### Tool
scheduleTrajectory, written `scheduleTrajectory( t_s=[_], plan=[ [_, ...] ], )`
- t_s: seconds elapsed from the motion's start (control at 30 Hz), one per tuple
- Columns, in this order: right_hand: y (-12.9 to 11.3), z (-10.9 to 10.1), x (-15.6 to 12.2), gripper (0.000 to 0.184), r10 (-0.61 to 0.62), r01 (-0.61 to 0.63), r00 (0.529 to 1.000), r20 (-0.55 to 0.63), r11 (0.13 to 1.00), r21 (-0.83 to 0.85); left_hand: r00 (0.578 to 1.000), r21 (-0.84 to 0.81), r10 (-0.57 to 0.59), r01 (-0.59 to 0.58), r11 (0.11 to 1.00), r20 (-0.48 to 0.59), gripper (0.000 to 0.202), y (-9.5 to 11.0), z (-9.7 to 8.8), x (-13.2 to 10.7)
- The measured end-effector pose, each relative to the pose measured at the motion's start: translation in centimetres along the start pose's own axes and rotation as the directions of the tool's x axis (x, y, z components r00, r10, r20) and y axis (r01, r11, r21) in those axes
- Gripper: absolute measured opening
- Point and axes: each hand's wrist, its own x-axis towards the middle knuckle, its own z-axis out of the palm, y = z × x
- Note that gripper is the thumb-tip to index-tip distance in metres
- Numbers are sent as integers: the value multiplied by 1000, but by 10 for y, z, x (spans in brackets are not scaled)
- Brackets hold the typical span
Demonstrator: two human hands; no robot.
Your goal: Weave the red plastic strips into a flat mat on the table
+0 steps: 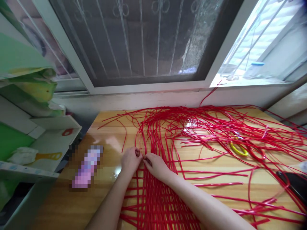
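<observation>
A mat of woven red plastic cord [163,204] lies on the wooden table, its loose strands fanning away toward the window. At the mat's upper left edge, my left hand [130,159] has its fingers pinched together beside the leftmost strands. Close against it, my right hand [154,164] rests over the weave with thumb and forefinger pinching a red cord. The two sets of fingertips nearly meet, and the short bit of cord between them is small and partly hidden by the fingers.
Tangled red cords [206,119] spread across the back and right of the wooden table [105,191]. Yellow-handled scissors [238,148] lie among them. A dark phone-like object [295,185] sits at the right edge, a blurred pink packet [87,167] at left. A window stands behind.
</observation>
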Motion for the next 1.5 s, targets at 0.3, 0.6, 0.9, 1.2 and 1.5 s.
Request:
scheduleTrajectory(
  t_s=[0.3, 0.6, 0.9, 1.2, 1.5],
  plan=[
    [2, 3, 2, 10, 22, -22, 1000, 1, 999, -32, 998, -114, -57, 60, 992, 23, 12, -16, -4, 1],
    [1, 2, 3, 10, 46, -46, 999, 20, 999, -20, 987, -575, -109, 22, 818, -117, 31, -28, 11, 15],
    [-3, 0, 4, 8, 64, -64, 998, 0, 998, 6, 983, -52, 137, -145, 988, -124, 23, -27, 7, 1],
    [0, -1, 9, 6, 133, -133, 991, 17, 990, 37, 894, -626, 399, -195, 755, 202, 23, -35, -22, 1],
    [2, 0, 6, 4, 23, -27, 998, 56, 997, 77, 887, -536, 444, -315, 783, 127, 22, -33, -20, 2]
  ],
)
